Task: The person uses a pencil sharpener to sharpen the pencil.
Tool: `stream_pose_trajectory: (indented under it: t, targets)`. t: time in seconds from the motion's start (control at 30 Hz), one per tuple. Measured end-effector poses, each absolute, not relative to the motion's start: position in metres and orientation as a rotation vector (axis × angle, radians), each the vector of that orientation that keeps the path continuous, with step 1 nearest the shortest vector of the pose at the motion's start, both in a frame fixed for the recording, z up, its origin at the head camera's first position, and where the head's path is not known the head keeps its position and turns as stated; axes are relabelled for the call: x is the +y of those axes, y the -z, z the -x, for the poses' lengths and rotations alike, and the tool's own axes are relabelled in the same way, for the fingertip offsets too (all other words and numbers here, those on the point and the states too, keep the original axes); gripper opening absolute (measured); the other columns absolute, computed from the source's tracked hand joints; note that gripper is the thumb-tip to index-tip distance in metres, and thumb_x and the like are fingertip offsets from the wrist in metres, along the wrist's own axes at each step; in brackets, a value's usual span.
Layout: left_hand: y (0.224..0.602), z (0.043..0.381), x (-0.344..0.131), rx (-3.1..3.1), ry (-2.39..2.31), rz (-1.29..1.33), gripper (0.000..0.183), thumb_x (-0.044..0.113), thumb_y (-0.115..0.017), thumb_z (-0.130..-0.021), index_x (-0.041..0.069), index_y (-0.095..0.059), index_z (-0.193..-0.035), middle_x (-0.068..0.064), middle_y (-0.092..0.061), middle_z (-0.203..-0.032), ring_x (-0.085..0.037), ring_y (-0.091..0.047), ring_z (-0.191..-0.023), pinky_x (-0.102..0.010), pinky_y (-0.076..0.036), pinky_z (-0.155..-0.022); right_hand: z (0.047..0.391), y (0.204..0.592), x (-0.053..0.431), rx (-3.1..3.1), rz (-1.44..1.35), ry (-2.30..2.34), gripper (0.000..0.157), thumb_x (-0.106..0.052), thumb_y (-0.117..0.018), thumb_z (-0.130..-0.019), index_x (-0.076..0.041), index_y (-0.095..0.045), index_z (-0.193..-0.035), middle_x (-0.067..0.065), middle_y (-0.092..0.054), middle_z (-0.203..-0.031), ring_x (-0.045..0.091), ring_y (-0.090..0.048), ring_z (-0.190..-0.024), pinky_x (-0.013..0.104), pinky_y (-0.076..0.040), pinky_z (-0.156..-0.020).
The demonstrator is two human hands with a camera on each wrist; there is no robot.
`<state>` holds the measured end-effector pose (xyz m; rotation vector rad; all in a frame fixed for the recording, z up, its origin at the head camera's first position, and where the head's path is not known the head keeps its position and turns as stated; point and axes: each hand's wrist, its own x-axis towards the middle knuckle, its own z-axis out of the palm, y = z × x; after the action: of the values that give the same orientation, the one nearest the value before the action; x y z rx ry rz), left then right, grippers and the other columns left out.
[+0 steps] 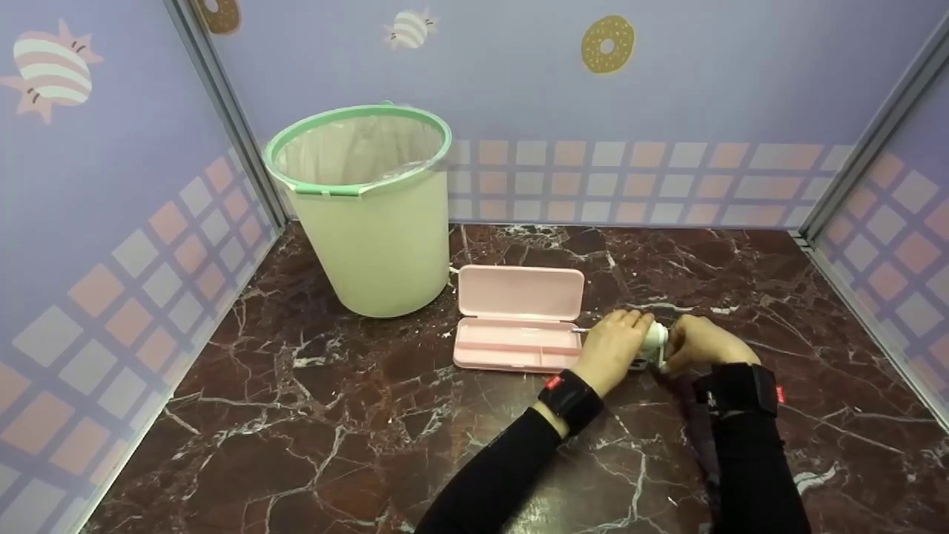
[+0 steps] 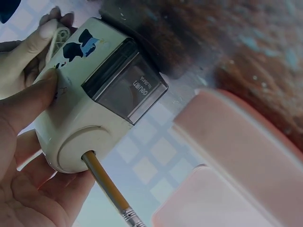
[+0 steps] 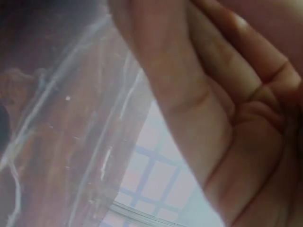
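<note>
My left hand [image 1: 614, 347] grips a white rotary pencil sharpener [image 2: 78, 111] with dark blue printed figures and a clear shavings drawer [image 2: 135, 87]. A yellow pencil [image 2: 106, 179] sticks into its front hole, its metal ferrule end pointing out. At the back end of the sharpener, my right hand [image 1: 703, 345] pinches the crank handle [image 2: 59, 40] between thumb and curled fingers. In the right wrist view that hand fills the right side, and what it holds is out of sight. Left of the sharpener lies an open pink pencil case [image 1: 519, 293], the pencil's end reaching over its right edge.
A pale green bin [image 1: 378, 252] with a clear liner and green rim stands at the back left. The dark red marbled tabletop [image 1: 311, 437] carries small white scraps near the bin. Patterned panels [image 1: 667, 96] enclose the back and both sides.
</note>
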<state>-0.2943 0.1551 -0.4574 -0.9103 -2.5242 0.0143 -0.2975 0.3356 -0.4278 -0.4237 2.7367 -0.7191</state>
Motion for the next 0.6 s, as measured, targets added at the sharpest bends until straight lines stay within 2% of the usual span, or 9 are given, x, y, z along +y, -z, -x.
stream_pose_trajectory:
  t: [0.2,0.43,0.6]
  targets:
    - [0.458,0.294,0.153,-2.548,0.022,0.882,0.04,0.019,-0.058,-0.093,0.022,-0.062,-0.133,0.006,-0.066,-0.129,-0.01,-0.063,-0.114,-0.02,-0.05,-0.101,0.293,0.418,0.331,2.706,0.446,0.661,0.013,-0.009,-0.083,-0.07,-0.002,-0.072,-0.071,-0.001,-0.07,-0.066,0.006,-0.058,-0.057,0.023,-0.049,-0.057]
    - [0.457,0.293,0.152,-2.556,0.054,0.86,0.043,0.021,-0.066,-0.089,0.024,-0.063,-0.132,0.008,-0.066,-0.129,-0.01,-0.063,-0.113,-0.019,-0.05,-0.099,0.289,0.412,0.328,2.688,0.461,0.648,0.012,-0.007,-0.082,-0.069,-0.002,-0.07,-0.071,-0.001,-0.068,-0.064,0.007,-0.059,-0.055,0.023,-0.049,-0.056]
    - [0.455,0.291,0.155,-2.547,0.085,0.864,0.041,0.02,-0.063,-0.091,0.023,-0.063,-0.132,0.007,-0.067,-0.128,-0.01,-0.062,-0.112,-0.02,-0.05,-0.098,0.283,0.402,0.331,2.68,0.482,0.673,0.013,-0.005,-0.081,-0.07,-0.002,-0.069,-0.07,-0.001,-0.067,-0.064,0.007,-0.059,-0.055,0.022,-0.048,-0.054]
